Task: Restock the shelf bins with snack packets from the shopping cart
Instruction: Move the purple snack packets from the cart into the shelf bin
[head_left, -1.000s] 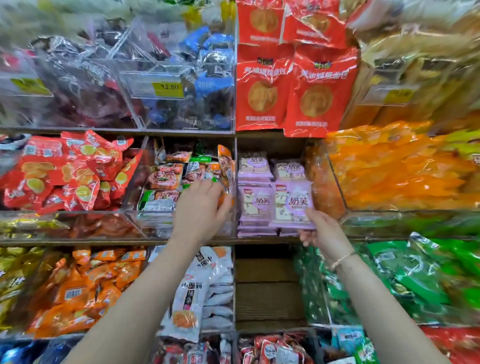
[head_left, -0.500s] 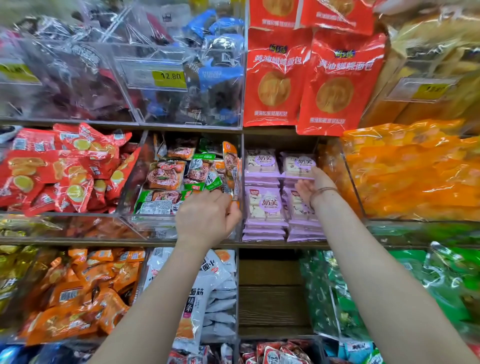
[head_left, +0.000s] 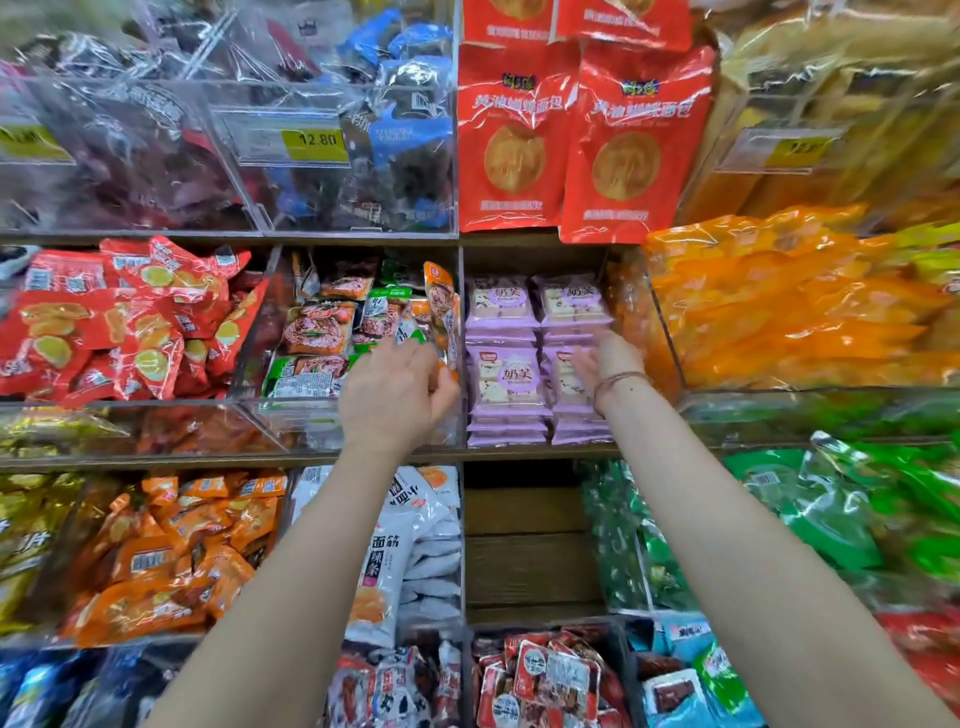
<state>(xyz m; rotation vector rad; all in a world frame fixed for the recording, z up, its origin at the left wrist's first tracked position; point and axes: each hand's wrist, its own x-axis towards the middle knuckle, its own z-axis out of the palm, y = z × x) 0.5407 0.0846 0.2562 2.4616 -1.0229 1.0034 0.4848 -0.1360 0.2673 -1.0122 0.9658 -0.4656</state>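
Setting: shop shelving (head_left: 363, 457) with clear plastic bins on every level, each holding bagged snacks. Shopping cart not in view.

Middle shelf, left to right:
- Left end bin: red packets (head_left: 130, 322), heaped loose to about the rim.
- Next bin, the mixed bin (head_left: 291, 421): brown and green packets lying flat, filled to roughly half its depth. Left hand (head_left: 395, 389) is at this bin's front right corner. Fingers and thumb curl in and appear to pinch the lower end of an upright packet (head_left: 439, 301) that stands against the bin's right wall.
- Centre bay: purple packets (head_left: 501, 374) in two neat stacks side by side, front row and back row. Right hand (head_left: 610, 358), bracelet (head_left: 621, 379) at the wrist, reaches in over the right-hand stack. Fingers read as straight and laid against the packets. They are blurred, so no finer detail.
- Right end bin: orange packets (head_left: 779, 312), piled high.

Upper shelf: price tag (head_left: 317, 139) on a bin front at centre left, large red bags (head_left: 519, 140) standing above the purple bay.

Progress (judgement): most bins look well stocked. Purple stacks are squared, so the right hand is likely just tidying them. The mixed bin has room left, and the upright packet seems to be the item going in. A wooden board (head_left: 530, 545) shows in the bay under the purple stacks, so that bay probably wants filling. What stock remains in the cart cannot be judged.
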